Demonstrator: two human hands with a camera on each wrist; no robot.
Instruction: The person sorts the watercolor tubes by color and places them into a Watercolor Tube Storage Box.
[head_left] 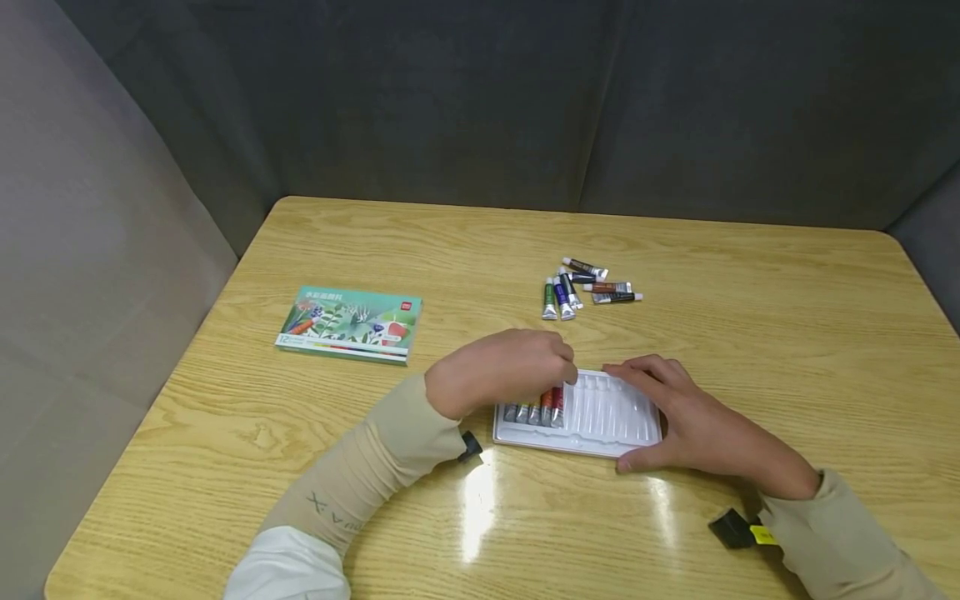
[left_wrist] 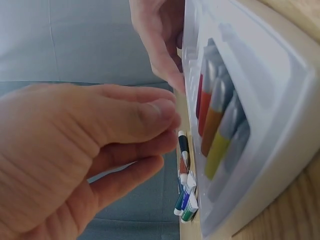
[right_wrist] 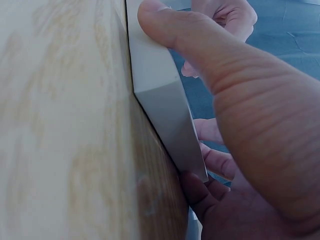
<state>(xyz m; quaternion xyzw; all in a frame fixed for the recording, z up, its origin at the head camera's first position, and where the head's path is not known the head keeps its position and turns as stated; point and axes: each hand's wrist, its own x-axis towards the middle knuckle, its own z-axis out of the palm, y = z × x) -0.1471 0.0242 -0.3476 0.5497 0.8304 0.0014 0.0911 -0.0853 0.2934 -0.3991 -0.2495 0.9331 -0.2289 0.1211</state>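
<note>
A white plastic paint tray (head_left: pixel 611 429) lies on the table, its left part holding a row of paint tubes (head_left: pixel 547 410) in yellow, orange and red shades. Over the tray's back edge, beside the dark red tube, is my left hand (head_left: pixel 506 367). Its fingers are loosely bent, thumb and fingertips close together, and nothing shows between them in the left wrist view (left_wrist: pixel 125 120). My right hand (head_left: pixel 686 421) grips the tray's right end, thumb at the front side and fingers around the back. Slots in the tray's right part are bare.
Behind the tray lie several loose paint tubes (head_left: pixel 558 300) in green, blue, black and brown. A green illustrated paint box (head_left: pixel 348 325) rests flat at the left. The wooden table (head_left: pixel 225 467) meets dark cloth (head_left: pixel 450 108) at its back.
</note>
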